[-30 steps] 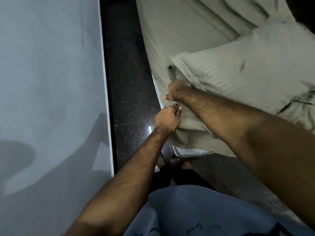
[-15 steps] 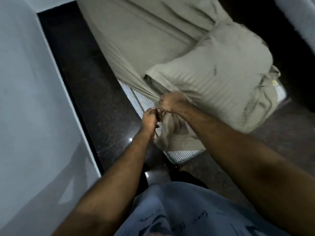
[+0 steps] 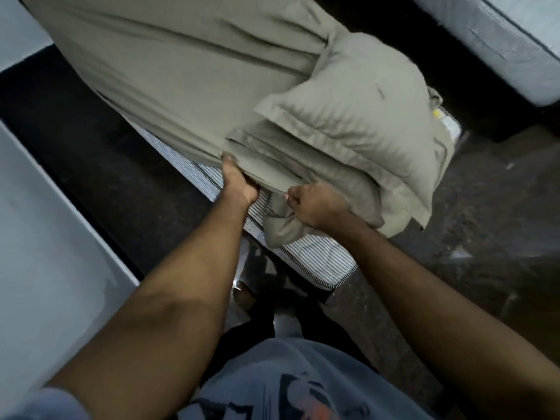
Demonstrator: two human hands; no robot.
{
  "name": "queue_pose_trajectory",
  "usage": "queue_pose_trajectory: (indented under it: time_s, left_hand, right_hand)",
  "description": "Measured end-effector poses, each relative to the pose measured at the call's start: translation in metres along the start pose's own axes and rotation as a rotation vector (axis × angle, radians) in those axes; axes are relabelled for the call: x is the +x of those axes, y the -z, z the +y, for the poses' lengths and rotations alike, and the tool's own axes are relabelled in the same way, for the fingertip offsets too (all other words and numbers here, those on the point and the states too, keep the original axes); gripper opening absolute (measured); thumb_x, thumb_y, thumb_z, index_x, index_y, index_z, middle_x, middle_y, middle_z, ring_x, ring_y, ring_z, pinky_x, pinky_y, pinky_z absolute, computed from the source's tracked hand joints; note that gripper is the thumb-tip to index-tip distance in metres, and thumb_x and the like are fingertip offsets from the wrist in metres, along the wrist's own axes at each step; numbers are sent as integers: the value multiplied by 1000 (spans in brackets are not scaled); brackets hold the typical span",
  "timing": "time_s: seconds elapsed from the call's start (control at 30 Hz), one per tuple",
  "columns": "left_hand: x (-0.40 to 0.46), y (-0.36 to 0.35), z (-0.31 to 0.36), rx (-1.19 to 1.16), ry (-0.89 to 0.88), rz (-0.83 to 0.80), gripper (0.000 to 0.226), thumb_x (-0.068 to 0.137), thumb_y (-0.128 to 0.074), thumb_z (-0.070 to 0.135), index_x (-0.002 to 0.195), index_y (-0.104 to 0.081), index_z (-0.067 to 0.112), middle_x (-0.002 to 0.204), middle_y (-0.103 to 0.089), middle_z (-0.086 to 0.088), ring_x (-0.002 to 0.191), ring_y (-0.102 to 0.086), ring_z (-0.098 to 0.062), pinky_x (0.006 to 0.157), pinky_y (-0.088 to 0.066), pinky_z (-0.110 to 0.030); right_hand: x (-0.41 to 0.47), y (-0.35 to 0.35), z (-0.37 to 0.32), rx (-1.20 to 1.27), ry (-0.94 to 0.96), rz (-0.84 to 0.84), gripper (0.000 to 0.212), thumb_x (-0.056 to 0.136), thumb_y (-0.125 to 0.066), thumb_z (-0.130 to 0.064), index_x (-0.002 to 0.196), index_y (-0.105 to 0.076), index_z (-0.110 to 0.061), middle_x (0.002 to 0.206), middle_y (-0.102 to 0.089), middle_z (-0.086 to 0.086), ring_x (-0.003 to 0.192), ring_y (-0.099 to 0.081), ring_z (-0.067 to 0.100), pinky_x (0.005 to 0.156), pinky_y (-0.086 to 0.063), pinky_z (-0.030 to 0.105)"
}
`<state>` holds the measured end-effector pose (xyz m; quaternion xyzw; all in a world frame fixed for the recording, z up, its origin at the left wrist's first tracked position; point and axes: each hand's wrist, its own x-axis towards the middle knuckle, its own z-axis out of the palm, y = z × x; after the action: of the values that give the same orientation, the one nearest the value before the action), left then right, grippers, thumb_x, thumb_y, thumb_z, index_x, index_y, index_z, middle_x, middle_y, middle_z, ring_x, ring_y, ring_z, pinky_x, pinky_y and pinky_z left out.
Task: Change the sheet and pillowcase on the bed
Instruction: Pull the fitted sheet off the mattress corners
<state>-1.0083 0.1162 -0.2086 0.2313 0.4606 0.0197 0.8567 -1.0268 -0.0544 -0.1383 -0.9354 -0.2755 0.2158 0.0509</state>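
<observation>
Olive-green cotton bed sheet (image 3: 169, 77) is seen stretched over the striped blue-and-white mattress (image 3: 318, 262), its long axis running from the near corner up and away to the upper left. At the left, the left hand (image 3: 239, 186) is pushed under the sheet's edge, thumb on top, so that the fabric is gripped where it has come off the mattress side. Just to the right, the right hand (image 3: 315, 204) is closed around a bunched corner of the same sheet, which hangs down over the bared mattress corner. Further right, the matching olive-green pillow (image 3: 363, 116) lies on the sheet, directly beyond the right hand. The sheet is thus held by both hands at the near corner; the coming pull is judged to run towards the body, and the pillow's weight would have to be overcome.
</observation>
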Motion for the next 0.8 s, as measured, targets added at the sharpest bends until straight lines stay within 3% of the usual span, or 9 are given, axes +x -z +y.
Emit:
queue_pose_trajectory:
  time_s: [0.1,0.2,0.33,0.43,0.53,0.63,0.67,0.73,0.8]
  left_hand:
    - [10,7,30,-69,-7,95,51,103,-36,54,113,-64,12,118,-68,-20,106,-64,-34,101,-48,-52]
    - [18,26,44,-52,11,148,42,107,-39,39,117,-64,7,113,-69,-18,119,-61,-34,102,-48,-51]
    - [13,42,40,128,-57,199,26,108,-45,24,107,-62,5,119,-66,-10,108,-63,-28,98,-51,-44]
    - [14,62,37,270,-178,212,34,108,-44,23,130,-55,1,135,-60,-24,109,-63,-30,101,-51,-46]
    - [7,84,38,468,-241,249,31,108,-42,28,121,-57,4,122,-64,-28,97,-64,-28,80,-53,-37]
    - [6,106,43,671,-289,288,30,107,-42,29,87,-56,11,71,-57,-16,58,-51,-21,44,-48,-20]
    - [7,113,42,713,-292,291,31,106,-44,30,89,-58,9,72,-58,-19,59,-50,-22,48,-52,-26]
    - [5,120,43,795,-323,306,38,101,-46,37,105,-65,4,91,-67,-27,78,-63,-32,77,-58,-46]
    - [-10,119,48,966,-353,308,43,101,-46,38,118,-66,4,115,-67,-26,106,-65,-43,92,-52,-45]
  right_hand:
    - [-1,-8,-1,42,-35,-67,39,104,-39,-42,112,-65,-14,110,-70,19,102,-66,38,82,-52,40]
    - [-2,-15,-8,57,-21,-115,39,104,-38,-43,110,-64,-16,110,-70,18,102,-65,37,82,-51,39]
    - [-2,-21,-15,41,-33,-133,36,104,-40,-40,109,-65,-14,107,-69,19,101,-65,38,80,-52,40]
    - [0,-22,-23,7,-64,-132,36,103,-41,-39,113,-66,-15,113,-68,19,106,-65,37,85,-52,41]
    - [5,-21,-36,-51,-112,-146,37,101,-40,-37,120,-65,-17,120,-66,18,110,-64,37,90,-53,43]
    - [15,-21,-50,-87,-129,-168,39,101,-39,-33,127,-60,-13,127,-63,18,116,-62,36,95,-50,44]
    - [19,-20,-57,-77,-123,-168,39,102,-39,-33,128,-59,-11,127,-62,18,116,-61,36,95,-50,44]
    - [30,-15,-74,-11,-90,-140,43,103,-40,-37,124,-59,-5,124,-63,21,115,-62,37,95,-49,44]
    - [43,-7,-94,55,-27,-96,44,103,-43,-39,121,-61,-3,122,-64,23,116,-60,39,95,-48,43]
